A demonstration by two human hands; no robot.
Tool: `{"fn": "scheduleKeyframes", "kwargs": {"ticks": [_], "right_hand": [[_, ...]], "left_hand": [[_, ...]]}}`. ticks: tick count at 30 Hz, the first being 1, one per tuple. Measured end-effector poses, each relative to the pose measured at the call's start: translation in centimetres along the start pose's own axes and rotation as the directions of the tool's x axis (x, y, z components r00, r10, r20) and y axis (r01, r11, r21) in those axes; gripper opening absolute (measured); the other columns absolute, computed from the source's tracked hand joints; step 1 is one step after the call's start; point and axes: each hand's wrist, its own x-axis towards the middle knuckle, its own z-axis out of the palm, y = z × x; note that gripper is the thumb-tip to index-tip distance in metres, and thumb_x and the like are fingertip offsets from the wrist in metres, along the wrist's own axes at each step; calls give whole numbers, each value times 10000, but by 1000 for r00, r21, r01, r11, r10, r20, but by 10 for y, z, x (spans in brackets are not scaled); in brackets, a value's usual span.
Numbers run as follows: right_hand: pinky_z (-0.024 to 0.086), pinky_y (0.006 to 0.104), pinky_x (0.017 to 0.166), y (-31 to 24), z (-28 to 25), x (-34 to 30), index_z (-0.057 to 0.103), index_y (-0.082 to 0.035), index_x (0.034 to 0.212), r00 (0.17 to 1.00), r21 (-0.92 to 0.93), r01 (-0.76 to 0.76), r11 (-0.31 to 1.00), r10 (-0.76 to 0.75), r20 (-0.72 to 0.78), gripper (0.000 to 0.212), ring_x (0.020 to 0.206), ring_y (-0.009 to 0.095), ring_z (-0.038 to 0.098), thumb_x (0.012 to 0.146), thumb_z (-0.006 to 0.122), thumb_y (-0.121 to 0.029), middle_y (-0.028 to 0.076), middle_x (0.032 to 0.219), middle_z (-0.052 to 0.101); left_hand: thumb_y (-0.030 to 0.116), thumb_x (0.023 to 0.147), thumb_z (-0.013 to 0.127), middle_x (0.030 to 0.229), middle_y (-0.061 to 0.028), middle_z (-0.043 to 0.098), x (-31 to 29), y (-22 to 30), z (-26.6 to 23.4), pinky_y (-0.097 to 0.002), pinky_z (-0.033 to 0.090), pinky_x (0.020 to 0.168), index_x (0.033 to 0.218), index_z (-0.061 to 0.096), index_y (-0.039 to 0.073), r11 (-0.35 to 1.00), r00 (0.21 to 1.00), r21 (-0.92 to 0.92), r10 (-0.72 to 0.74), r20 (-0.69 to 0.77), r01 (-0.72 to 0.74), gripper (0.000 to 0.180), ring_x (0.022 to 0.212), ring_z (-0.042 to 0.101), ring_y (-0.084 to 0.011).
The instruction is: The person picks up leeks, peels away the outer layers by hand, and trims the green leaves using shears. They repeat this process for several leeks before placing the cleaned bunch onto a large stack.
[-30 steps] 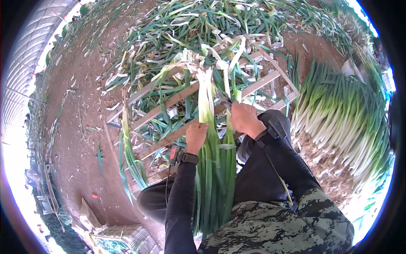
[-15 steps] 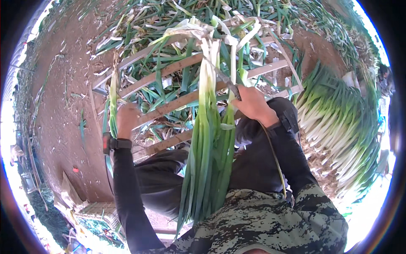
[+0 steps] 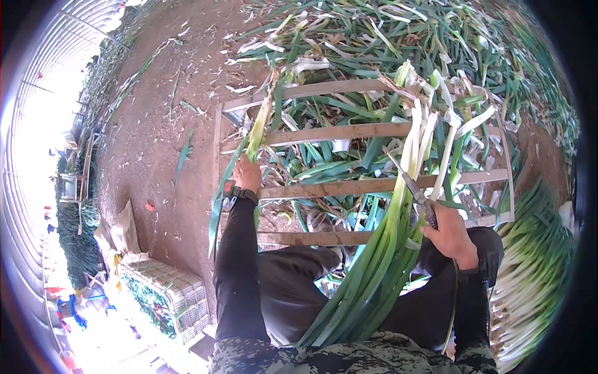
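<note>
My left hand (image 3: 248, 174) is closed around one green onion (image 3: 258, 133), held at the left end of a slatted wooden rack (image 3: 374, 129). Its pale, browned root end points up and away from me. In my right hand (image 3: 450, 230) is a thin-nozzled air blow gun (image 3: 418, 196), its tip angled up and left. A hose (image 3: 454, 305) runs back from that hand along the forearm. A bunch of green onions (image 3: 380, 249) lies from my lap onto the rack, white ends far, beside and partly behind the gun.
Loose leaves and peelings (image 3: 398, 37) heap up beyond and beneath the rack. At the right stands a dense row of green onions (image 3: 529, 268). A white woven crate (image 3: 187, 302) sits at the lower left, near bare soil (image 3: 143, 143).
The view has swung left, so the rack and onions sit further right and lower. My left hand still grips the single onion, and my right hand still holds the air blow gun.
</note>
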Motion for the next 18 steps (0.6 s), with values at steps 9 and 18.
{"fn": "scheduleKeyframes", "kwargs": {"ticks": [9, 18], "right_hand": [[477, 500, 779, -6, 2, 4, 606, -15, 1120, 996, -75, -60, 995, 65, 67, 443, 872, 445, 619, 726, 707, -189, 241, 870, 654], [482, 513, 788, -7, -5, -8, 581, -2, 1147, 997, -74, -38, 997, 44, 68, 463, 890, 449, 619, 764, 706, -229, 257, 885, 655]], "left_hand": [[166, 761, 706, 784, -159, 666, 17, 0, 8, -434, 513, 689, 870, 683, -20, 974, 995, -204, 99, 7, -95, 216, 742, 666, -289], [61, 816, 660, 731, -66, 639, 17, 19, -177, -300, 506, 526, 937, 668, -31, 639, 887, -739, 190, 421, 214, 153, 584, 626, -172]]}}
